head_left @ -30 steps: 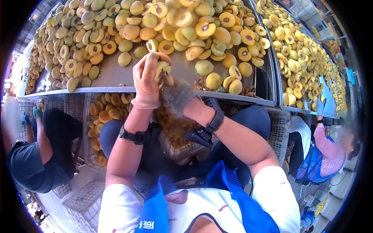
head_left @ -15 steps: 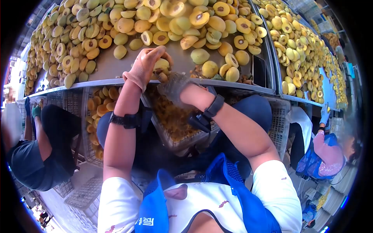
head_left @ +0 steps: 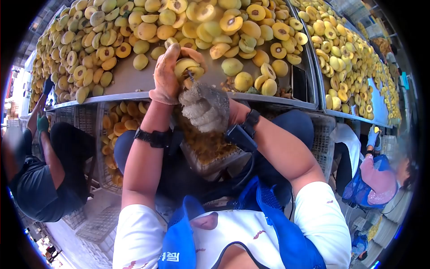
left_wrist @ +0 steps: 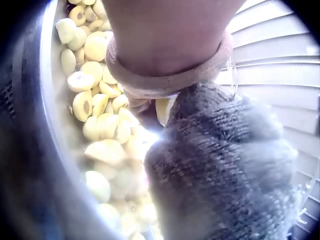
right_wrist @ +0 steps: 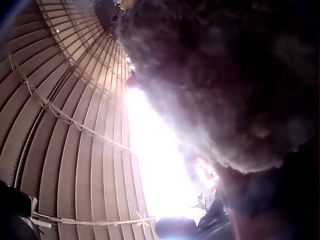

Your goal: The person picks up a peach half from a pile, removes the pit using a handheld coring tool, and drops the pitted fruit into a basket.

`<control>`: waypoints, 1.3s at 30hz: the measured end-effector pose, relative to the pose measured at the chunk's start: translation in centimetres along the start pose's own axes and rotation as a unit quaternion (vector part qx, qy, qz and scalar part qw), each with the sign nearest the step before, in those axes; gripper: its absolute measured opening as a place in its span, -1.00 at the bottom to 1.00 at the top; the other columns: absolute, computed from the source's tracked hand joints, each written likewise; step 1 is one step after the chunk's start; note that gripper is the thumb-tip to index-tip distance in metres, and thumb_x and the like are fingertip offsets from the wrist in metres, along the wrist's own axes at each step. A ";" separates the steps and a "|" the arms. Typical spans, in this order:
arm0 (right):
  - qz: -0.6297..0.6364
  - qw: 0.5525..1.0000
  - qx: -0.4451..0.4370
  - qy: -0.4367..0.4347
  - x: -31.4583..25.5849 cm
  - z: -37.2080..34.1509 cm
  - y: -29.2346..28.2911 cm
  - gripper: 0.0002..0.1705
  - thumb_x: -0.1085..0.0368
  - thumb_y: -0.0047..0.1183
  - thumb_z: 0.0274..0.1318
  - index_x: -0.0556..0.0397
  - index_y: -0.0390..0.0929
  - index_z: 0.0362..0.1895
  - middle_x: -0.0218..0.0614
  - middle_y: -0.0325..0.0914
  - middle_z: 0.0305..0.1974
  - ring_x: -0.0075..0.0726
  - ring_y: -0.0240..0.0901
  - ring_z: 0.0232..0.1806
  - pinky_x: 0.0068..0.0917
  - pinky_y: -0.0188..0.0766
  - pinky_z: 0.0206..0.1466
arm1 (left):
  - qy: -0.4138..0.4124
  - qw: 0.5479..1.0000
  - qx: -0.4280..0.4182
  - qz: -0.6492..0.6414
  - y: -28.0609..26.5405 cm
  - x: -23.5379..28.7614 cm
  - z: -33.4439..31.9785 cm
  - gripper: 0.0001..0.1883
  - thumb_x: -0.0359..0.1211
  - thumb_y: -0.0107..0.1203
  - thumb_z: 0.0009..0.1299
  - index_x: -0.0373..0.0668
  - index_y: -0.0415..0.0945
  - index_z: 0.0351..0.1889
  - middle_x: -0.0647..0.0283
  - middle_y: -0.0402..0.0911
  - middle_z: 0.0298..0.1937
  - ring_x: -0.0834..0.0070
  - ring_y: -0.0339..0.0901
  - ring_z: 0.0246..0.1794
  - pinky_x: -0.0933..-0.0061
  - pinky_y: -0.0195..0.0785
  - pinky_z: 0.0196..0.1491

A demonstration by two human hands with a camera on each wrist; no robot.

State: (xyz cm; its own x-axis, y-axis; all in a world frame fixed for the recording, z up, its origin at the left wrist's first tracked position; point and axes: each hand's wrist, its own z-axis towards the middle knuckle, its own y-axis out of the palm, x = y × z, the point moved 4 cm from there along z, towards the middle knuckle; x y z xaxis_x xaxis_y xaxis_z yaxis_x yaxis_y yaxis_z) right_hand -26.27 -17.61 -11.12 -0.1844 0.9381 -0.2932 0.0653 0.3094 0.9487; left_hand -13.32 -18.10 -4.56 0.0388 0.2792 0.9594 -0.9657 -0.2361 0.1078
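In the head view my left hand [head_left: 168, 74], in a pinkish-orange glove, grips a yellow peach [head_left: 182, 68] over the table's near edge. Close against it is my right hand [head_left: 205, 106] in a grey knitted glove, its fingers curled. A thin dark metal tool [head_left: 191, 76] pokes from that fist into the cut side of the fruit; its handle is hidden in the glove. The left wrist view shows the grey glove [left_wrist: 225, 165] large in front, with the cuff of the left glove above it. The right wrist view is mostly filled by the dark glove [right_wrist: 220, 85].
Halved peaches [head_left: 103, 54] heap across the metal table [head_left: 130, 80], whose raised rim [head_left: 121, 96] runs before me. A phone [head_left: 299, 83] lies at its right. Below are a crate of peach halves [head_left: 117, 148] and a crate of brownish scraps [head_left: 204, 150]. Other people [head_left: 374, 179] sit on both sides.
Both hands have shifted slightly up and the left one also to the right. My right wrist has turned, so its curled fingers now face the head camera. The peach stays in the left hand.
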 end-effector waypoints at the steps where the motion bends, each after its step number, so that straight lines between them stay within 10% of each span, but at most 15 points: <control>1: 0.125 0.982 -0.137 0.041 0.4 0.4 0.5 -0.74 0.00 -0.07 0.44 -0.16 0.52 -0.14 -0.57 0.42 -0.46 -0.55 0.38 -0.53 -0.54 0.36 -0.53 | 0.002 1.000 0.003 0.000 -0.1 -0.2 0.0 -0.42 -0.09 -0.46 0.67 -0.34 0.46 -0.32 0.03 0.55 -0.34 0.22 0.54 -0.30 0.27 0.46 -0.13; 5: 0.143 0.980 -0.125 0.058 1.6 1.3 0.9 -0.75 -0.01 -0.13 0.44 -0.23 0.45 -0.25 -0.59 0.30 -0.56 -0.55 0.23 -0.66 -0.53 0.18 -0.65 | 0.002 0.993 0.012 -0.114 -0.4 -1.0 -0.2 -0.43 -0.13 -0.52 0.68 -0.31 0.43 -0.33 0.03 0.52 -0.35 0.17 0.53 -0.30 0.20 0.45 -0.10; 10: 0.215 0.950 -0.224 0.019 2.9 1.1 4.5 -0.80 0.07 -0.02 0.36 -0.20 0.41 -0.32 -0.58 0.28 -0.63 -0.58 0.15 -0.77 -0.55 0.13 -0.75 | 0.230 0.927 0.144 0.260 -1.9 1.1 -0.6 -0.48 -0.02 -0.33 0.63 -0.22 0.45 -0.33 0.08 0.57 -0.32 0.22 0.57 -0.22 0.24 0.46 -0.11; 12: 0.237 0.938 -0.250 0.033 4.5 0.7 4.8 -0.78 0.11 0.03 0.33 -0.20 0.37 -0.38 -0.59 0.24 -0.68 -0.63 0.11 -0.80 -0.57 0.11 -0.77 | 0.233 0.944 0.100 -0.213 -4.8 1.5 0.6 -0.85 -0.27 0.02 0.52 -0.11 0.52 -0.16 0.22 0.65 -0.17 0.35 0.60 -0.17 0.25 0.50 -0.11; 13: 0.237 0.937 -0.252 0.034 5.3 0.7 4.7 -0.78 0.11 0.03 0.33 -0.20 0.37 -0.38 -0.59 0.24 -0.68 -0.63 0.11 -0.80 -0.57 0.11 -0.77 | 0.205 0.909 -0.003 -0.362 -6.9 3.1 1.0 -0.89 -0.35 0.03 0.49 -0.06 0.58 -0.16 0.27 0.66 -0.15 0.36 0.60 -0.20 0.25 0.50 -0.14; 15: 0.307 0.938 -0.156 0.034 6.7 1.0 3.9 -0.77 0.12 0.02 0.32 -0.21 0.35 -0.42 -0.60 0.21 -0.69 -0.63 0.12 -0.78 -0.56 0.10 -0.76 | 0.154 0.661 -0.256 -0.688 -9.0 6.2 1.2 -0.90 -0.29 0.07 0.45 0.01 0.59 -0.24 0.35 0.69 -0.18 0.50 0.62 -0.22 0.22 0.49 -0.19; 17: 0.315 0.947 -0.059 0.035 7.3 1.3 3.0 -0.72 0.09 0.01 0.33 -0.23 0.34 -0.47 -0.59 0.20 -0.71 -0.59 0.11 -0.78 -0.52 0.13 -0.76 | 0.279 0.581 -0.277 -0.713 -13.1 5.9 0.7 -0.91 -0.31 0.07 0.45 0.00 0.57 -0.16 0.40 0.68 -0.12 0.57 0.59 -0.10 0.17 0.48 -0.05; 19: 0.156 0.937 0.313 -0.006 8.6 1.1 -1.6 -0.67 0.03 0.00 0.33 -0.26 0.34 -0.52 -0.54 0.27 -0.70 -0.49 0.16 -0.79 -0.48 0.19 -0.75 | 0.234 0.687 -0.207 -0.656 -16.7 4.4 1.2 -0.89 -0.28 0.08 0.45 -0.02 0.56 -0.15 0.37 0.68 -0.09 0.57 0.58 -0.04 0.16 0.46 0.00; 21: 0.132 0.904 0.407 0.005 9.4 0.8 -4.4 -0.65 0.03 -0.09 0.35 -0.33 0.31 -0.56 -0.57 0.23 -0.68 -0.45 0.15 -0.72 -0.44 0.07 -0.68 | 0.187 0.779 -0.132 -0.584 -16.4 4.1 1.7 -0.86 -0.25 0.09 0.45 -0.04 0.54 -0.14 0.35 0.68 -0.06 0.56 0.56 0.01 0.14 0.44 0.06; 23: 0.095 0.906 0.412 -0.022 8.5 0.9 -5.1 -0.64 0.05 -0.05 0.34 -0.29 0.29 -0.56 -0.58 0.24 -0.68 -0.46 0.16 -0.70 -0.44 0.09 -0.67 | -0.091 0.878 0.366 -0.295 -16.4 1.3 1.8 -0.62 -0.10 0.09 0.45 -0.16 0.64 0.02 0.25 0.75 -0.16 0.38 0.66 -0.19 0.32 0.51 0.03; 27: 0.045 0.894 0.442 -0.057 6.1 1.4 -4.4 -0.66 0.05 -0.02 0.34 -0.26 0.31 -0.54 -0.58 0.23 -0.67 -0.47 0.17 -0.67 -0.46 0.09 -0.66 | -0.231 0.910 0.260 0.225 -21.9 -8.6 4.8 -0.43 -0.18 0.23 0.33 -0.18 0.49 0.29 0.03 0.51 0.33 0.13 0.53 0.25 0.21 0.42 0.19; 30: 0.081 0.891 0.441 -0.069 6.0 1.4 -5.9 -0.70 0.04 -0.02 0.35 -0.24 0.37 -0.47 -0.57 0.26 -0.61 -0.50 0.17 -0.65 -0.50 0.08 -0.65 | -0.278 0.742 0.137 0.595 -17.0 -8.3 3.3 -0.46 -0.19 0.31 0.17 0.11 0.59 0.18 -0.03 0.43 0.37 0.06 0.49 0.27 0.17 0.38 0.29; 35: 0.046 0.901 0.424 -0.077 5.1 1.1 -4.4 -0.65 0.04 -0.04 0.36 -0.22 0.33 -0.53 -0.49 0.27 -0.69 -0.47 0.12 -0.79 -0.48 0.03 -0.76 | -0.301 0.688 0.065 0.658 -14.4 -8.5 4.0 -0.49 -0.15 0.28 0.20 0.04 0.59 0.16 0.02 0.51 0.27 0.15 0.50 0.24 0.18 0.44 0.22; 38: 0.089 0.916 0.391 -0.020 5.7 -0.1 -2.7 -0.69 0.03 -0.05 0.38 -0.23 0.43 -0.46 -0.50 0.32 -0.66 -0.48 0.13 -0.79 -0.51 0.03 -0.76 | -0.283 0.927 0.131 0.208 -13.6 -9.6 3.5 -0.64 -0.20 0.18 0.35 -0.08 0.58 0.06 0.20 0.61 -0.04 0.43 0.58 -0.13 0.43 0.57 -0.25; 39: 0.073 0.925 0.374 0.016 5.6 -0.3 -1.3 -0.70 0.02 -0.06 0.39 -0.25 0.48 -0.43 -0.49 0.37 -0.63 -0.48 0.15 -0.79 -0.54 0.05 -0.76 | -0.321 0.930 0.171 -0.055 -11.6 -8.6 3.0 -0.67 -0.16 0.08 0.44 -0.09 0.56 0.06 0.20 0.64 -0.12 0.39 0.59 -0.30 0.40 0.55 -0.34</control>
State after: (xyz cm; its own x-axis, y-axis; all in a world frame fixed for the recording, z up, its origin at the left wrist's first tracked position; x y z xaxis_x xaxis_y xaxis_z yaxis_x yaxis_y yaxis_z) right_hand -27.71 -12.77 -13.95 -0.1487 0.9769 -0.1532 0.7491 0.2124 0.6275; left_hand -1.73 -20.54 -13.34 0.3834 -0.2679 0.8839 -0.8129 -0.5521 0.1853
